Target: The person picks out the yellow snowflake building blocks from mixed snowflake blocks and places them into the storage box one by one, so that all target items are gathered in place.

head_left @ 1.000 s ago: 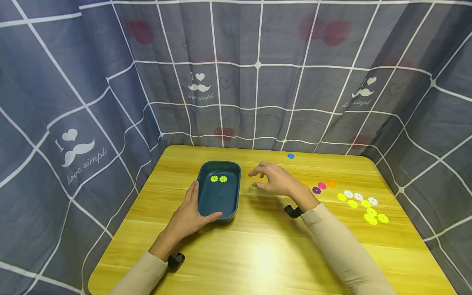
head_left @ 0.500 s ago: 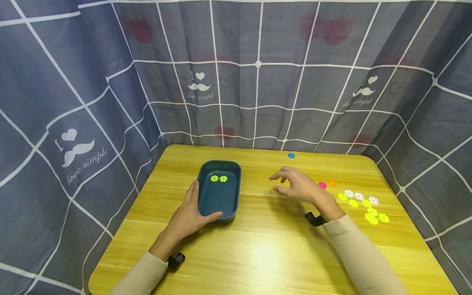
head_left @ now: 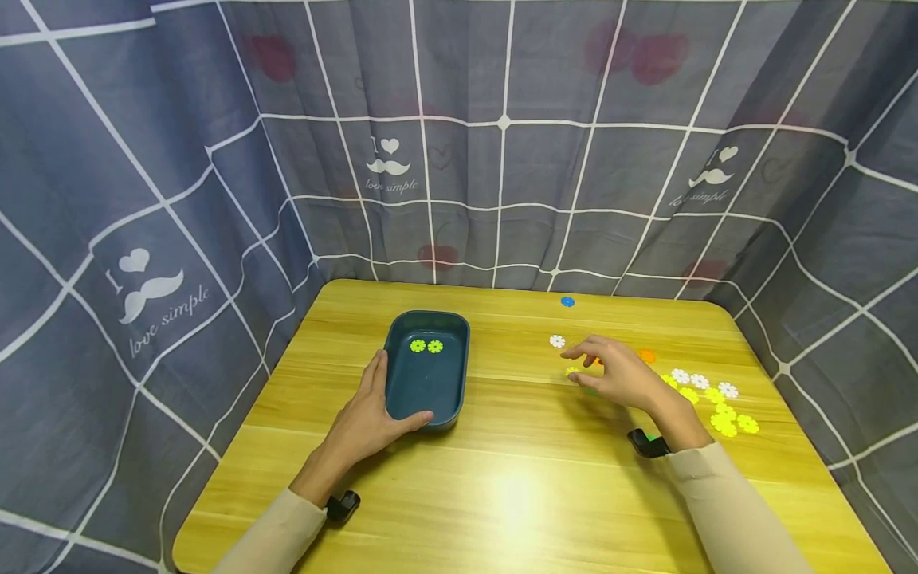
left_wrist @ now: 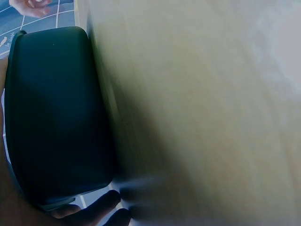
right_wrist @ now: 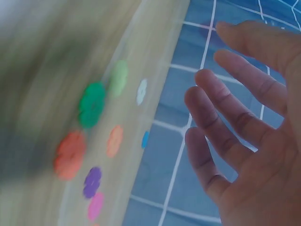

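Observation:
My left hand [head_left: 366, 410] holds the dark teal plastic box [head_left: 425, 391], fingers along its left wall and thumb over the near rim. Two yellow-green flower-shaped plastic discs [head_left: 435, 347] lie side by side inside it. Over the scattered discs, my right hand [head_left: 620, 375] hovers with loosely bent fingers and an empty palm. By its fingertips are a white disc [head_left: 557, 341] and a yellow-green disc [head_left: 571, 371]. The right wrist view shows a green disc [right_wrist: 91, 104], a red disc [right_wrist: 70, 155], a purple disc [right_wrist: 92, 182] and a pink disc [right_wrist: 95, 205], mostly hidden by the hand from above.
Several yellow discs [head_left: 724, 418] and white discs [head_left: 699, 381] lie at the right of the wooden table [head_left: 502, 494]. A blue disc [head_left: 567, 301] sits near the back edge. Grey checked curtains [head_left: 459, 159] enclose the table's back and sides.
My right hand has moved right, away from the box and over the discs, uncovering a white and a yellow-green one. The left hand and the box have stayed put.

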### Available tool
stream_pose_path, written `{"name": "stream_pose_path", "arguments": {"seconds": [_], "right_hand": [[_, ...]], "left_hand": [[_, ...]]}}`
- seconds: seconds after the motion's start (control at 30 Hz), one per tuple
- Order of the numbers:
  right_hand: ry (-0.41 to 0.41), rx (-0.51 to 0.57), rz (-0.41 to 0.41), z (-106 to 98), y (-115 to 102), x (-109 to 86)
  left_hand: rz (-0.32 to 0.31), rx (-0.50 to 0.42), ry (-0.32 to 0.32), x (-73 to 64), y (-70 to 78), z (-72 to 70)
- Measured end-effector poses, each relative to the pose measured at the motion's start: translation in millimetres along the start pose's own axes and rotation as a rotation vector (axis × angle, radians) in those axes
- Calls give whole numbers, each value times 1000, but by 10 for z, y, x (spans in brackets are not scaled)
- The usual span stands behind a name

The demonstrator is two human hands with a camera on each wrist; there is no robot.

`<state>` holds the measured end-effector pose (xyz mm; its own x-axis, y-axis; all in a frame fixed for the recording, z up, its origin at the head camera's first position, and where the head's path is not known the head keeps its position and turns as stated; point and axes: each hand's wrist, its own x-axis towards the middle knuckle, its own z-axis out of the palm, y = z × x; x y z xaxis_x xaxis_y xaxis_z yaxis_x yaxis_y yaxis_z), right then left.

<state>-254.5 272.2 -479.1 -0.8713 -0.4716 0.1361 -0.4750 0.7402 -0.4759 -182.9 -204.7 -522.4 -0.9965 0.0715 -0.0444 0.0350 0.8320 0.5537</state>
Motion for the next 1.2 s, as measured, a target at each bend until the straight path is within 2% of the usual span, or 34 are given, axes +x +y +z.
{"name": "stream_pose_path", "arguments": {"seconds": [0.47, 0.77, 0.97, 1.07, 1.2], "right_hand": [[67, -52, 113, -167, 422, -619], [164, -99, 185, -272, 776, -1130], [226, -112, 244, -352, 985, -1404], [228, -98, 280, -390, 1074, -1544], [211, -138, 350, -467, 1180, -1709]], "left_hand": [[8, 3, -1, 12, 21, 0], [13, 3, 1, 11, 24, 5], [6, -7, 6, 5, 9, 0], [2, -4, 4, 0, 4, 2], [-1, -4, -1, 0, 4, 5]]}}
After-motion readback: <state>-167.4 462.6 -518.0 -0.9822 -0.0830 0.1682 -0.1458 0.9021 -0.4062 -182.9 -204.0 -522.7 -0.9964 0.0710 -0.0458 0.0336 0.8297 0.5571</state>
